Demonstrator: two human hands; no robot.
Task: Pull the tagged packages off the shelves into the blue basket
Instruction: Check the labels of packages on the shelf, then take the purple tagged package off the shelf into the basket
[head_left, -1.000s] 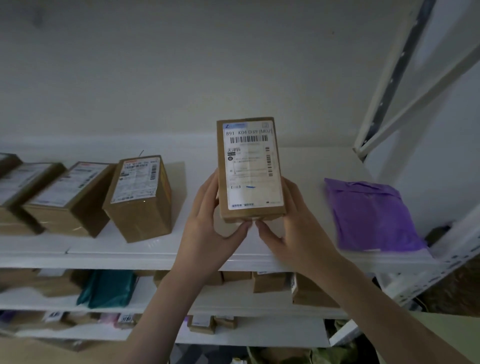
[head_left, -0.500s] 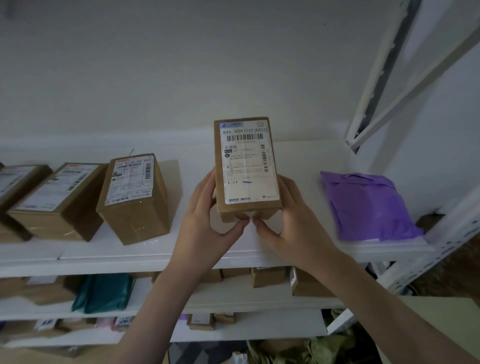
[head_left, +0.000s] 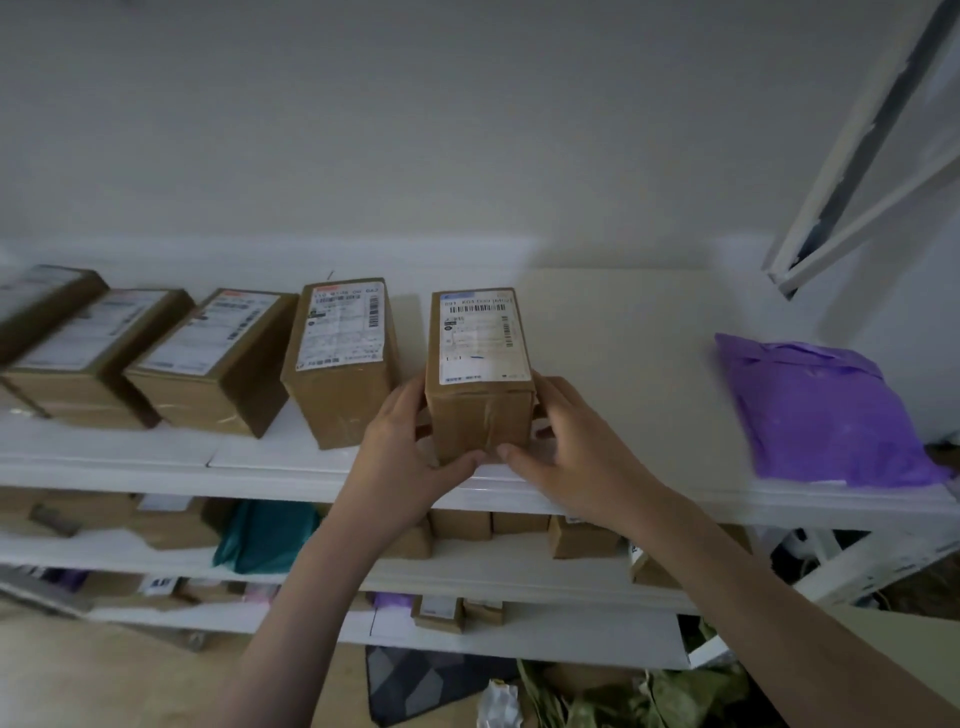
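Lowered since a second ago: cardboard box (head_left: 480, 374), then held up with its label facing the camera, now resting on the top shelf (head_left: 623, 483) near the front edge. Left hand (head_left: 410, 457) and right hand (head_left: 566, 441): each grip curled round a lower side of the box, thumbs meeting at the near face. Position: just beside a second labelled box (head_left: 340, 358), well apart from the purple mailer (head_left: 821, 410). Orientation: long axis front to back, label up, barcode end towards the wall. Progress: blue basket not in view; box not yet pulled; several packages remain shelved.
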